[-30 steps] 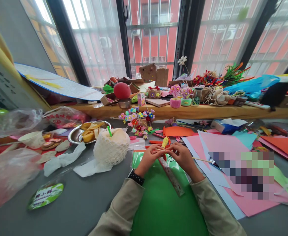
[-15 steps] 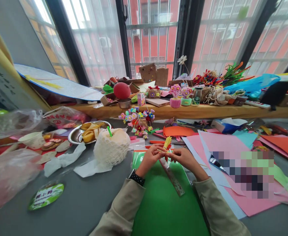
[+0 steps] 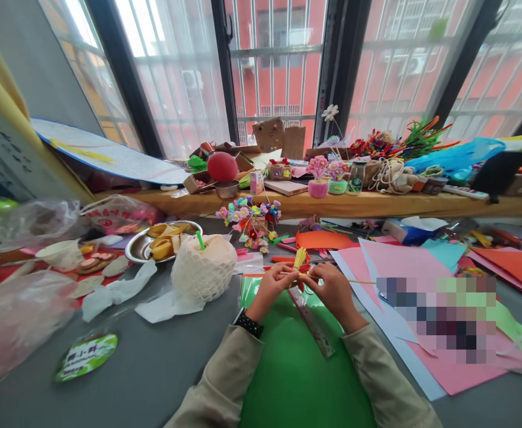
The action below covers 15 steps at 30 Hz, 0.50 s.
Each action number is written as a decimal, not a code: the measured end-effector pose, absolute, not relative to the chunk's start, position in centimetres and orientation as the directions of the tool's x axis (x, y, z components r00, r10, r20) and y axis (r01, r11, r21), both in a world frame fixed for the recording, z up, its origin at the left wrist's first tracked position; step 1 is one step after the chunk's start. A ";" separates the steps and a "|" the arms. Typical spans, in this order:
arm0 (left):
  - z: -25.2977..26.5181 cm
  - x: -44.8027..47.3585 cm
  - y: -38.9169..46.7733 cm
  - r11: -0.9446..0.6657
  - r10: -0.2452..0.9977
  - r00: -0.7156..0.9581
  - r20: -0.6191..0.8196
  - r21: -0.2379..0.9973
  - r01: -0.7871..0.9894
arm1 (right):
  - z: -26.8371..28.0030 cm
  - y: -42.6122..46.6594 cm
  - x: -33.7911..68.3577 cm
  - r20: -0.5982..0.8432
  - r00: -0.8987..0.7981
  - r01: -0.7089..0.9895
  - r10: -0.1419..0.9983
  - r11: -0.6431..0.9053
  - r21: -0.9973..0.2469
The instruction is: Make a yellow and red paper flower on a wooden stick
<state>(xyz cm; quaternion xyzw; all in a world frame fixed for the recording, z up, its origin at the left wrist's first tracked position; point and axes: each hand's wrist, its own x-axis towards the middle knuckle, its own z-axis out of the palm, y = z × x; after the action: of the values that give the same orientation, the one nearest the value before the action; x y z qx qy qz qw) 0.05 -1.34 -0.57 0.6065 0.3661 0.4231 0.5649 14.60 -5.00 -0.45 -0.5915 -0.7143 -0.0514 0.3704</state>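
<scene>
My left hand [image 3: 270, 291] and my right hand [image 3: 336, 292] meet over the top of a green folder [image 3: 308, 380]. Between their fingertips is a thin stick [image 3: 361, 282], which juts out to the right past my right hand. A fringed yellow paper piece [image 3: 300, 259] stands up at my left fingertips, at the stick's inner end. Both hands are closed in a pinch. Orange-red paper strips show just below and behind the fingers; whether they are joined to the yellow piece I cannot tell. A clear patterned ruler [image 3: 313, 326] lies slanted on the folder below my hands.
Left stand a netted coconut [image 3: 204, 266] with a green straw and a metal bowl [image 3: 132, 248] of peels. Pink paper sheets [image 3: 457, 374] are spread on the right. Behind my hands is a bunch of small colourful flowers [image 3: 254, 223]. Crafts crowd the wooden ledge [image 3: 181, 205].
My right hand has turned and shifted slightly, and the stick now shows more plainly to its right. The yellow paper has moved a little left and its fringe looks more spread.
</scene>
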 end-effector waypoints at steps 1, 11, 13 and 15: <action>-0.5 0.1 -1.4 -0.084 0.923 0.372 0.096 0.995 -0.048 | -0.5 -5.1 14.4 0.610 -0.031 0.888 0.792 0.303 -0.347; -0.2 -0.1 -1.4 -0.133 0.912 0.385 0.142 0.990 -0.050 | -0.7 -4.9 14.5 0.601 -0.085 0.860 0.794 0.363 -0.359; -0.1 -0.1 -1.4 -0.152 0.917 0.369 0.151 0.988 -0.026 | -0.6 -4.9 14.5 0.591 -0.098 0.845 0.800 0.381 -0.375; -0.2 -0.1 -1.3 -0.138 0.923 0.361 0.134 0.990 -0.015 | -0.6 -4.9 14.4 0.588 -0.101 0.840 0.803 0.385 -0.382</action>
<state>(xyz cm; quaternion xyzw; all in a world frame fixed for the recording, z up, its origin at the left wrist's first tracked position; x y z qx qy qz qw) -0.13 -1.34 -0.20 0.6196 0.3661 0.4304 0.5448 14.45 -4.95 -0.58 -0.5541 -0.7414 -0.0250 0.3778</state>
